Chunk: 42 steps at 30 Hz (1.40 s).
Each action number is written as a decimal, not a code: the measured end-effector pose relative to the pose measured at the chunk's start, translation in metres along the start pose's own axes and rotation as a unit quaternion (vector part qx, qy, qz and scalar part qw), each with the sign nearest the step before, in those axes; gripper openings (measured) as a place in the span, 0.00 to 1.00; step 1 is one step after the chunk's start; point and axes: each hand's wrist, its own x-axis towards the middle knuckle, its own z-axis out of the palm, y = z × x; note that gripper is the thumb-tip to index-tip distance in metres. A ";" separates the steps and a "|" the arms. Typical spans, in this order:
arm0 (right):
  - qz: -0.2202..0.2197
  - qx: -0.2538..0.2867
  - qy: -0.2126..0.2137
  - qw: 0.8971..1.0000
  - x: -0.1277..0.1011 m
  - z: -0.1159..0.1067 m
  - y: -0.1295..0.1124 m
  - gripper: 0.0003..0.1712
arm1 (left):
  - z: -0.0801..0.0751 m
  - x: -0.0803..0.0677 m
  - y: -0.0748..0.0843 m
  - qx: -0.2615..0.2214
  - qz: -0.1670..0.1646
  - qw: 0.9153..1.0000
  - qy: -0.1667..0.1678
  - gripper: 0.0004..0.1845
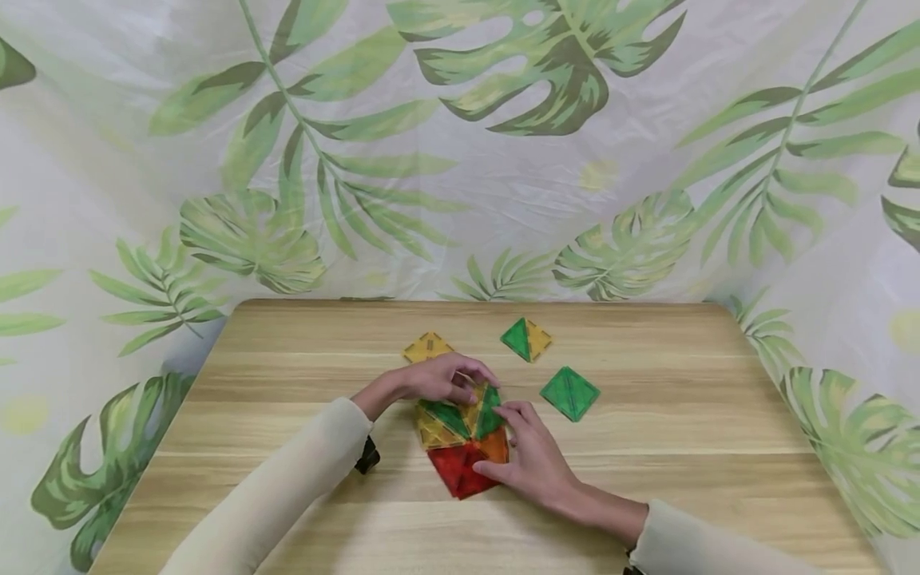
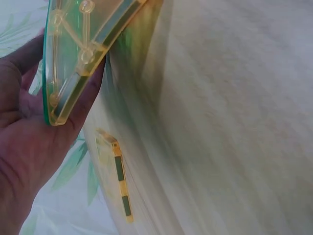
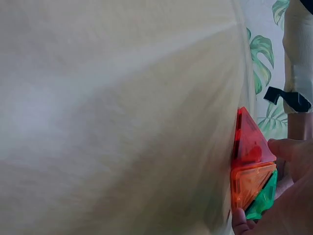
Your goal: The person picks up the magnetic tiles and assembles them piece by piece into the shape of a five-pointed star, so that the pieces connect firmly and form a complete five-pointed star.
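Observation:
Several translucent magnetic tiles are joined into a raised shape (image 1: 447, 467) on the table, with red at the near side, orange at the right, and green and yellow higher up. Bending over its far side, my left hand (image 1: 440, 379) holds the upper tiles. In the left wrist view a yellow-edged tile (image 2: 76, 58) stands tilted in front of that palm. My right hand (image 1: 544, 467) grips the right side, its thumb on the red tile (image 3: 252, 142) and its fingertips by the orange tile (image 3: 250, 183) and green tile (image 3: 264, 198).
Behind the left hand lies a yellow tile pair (image 1: 430, 345). Farther right are a green-and-yellow pair (image 1: 517, 339) and a green pair (image 1: 570, 393), both flat on the wooden table (image 1: 683, 415). A leaf-print cloth (image 1: 503, 176) hangs behind the table.

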 end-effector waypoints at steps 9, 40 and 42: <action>0.002 -0.020 -0.005 1.000 0.016 0.011 -0.003 0.52 | -0.001 -0.022 -0.005 0.019 0.012 0.997 0.068 0.20; -0.168 0.002 -0.154 0.974 0.062 -0.036 0.048 0.22 | 0.008 -0.098 -0.023 0.133 0.057 0.979 0.141 0.07; -0.172 0.011 -0.166 0.971 0.065 -0.037 0.047 0.22 | 0.008 -0.100 -0.023 0.130 0.058 0.981 0.135 0.07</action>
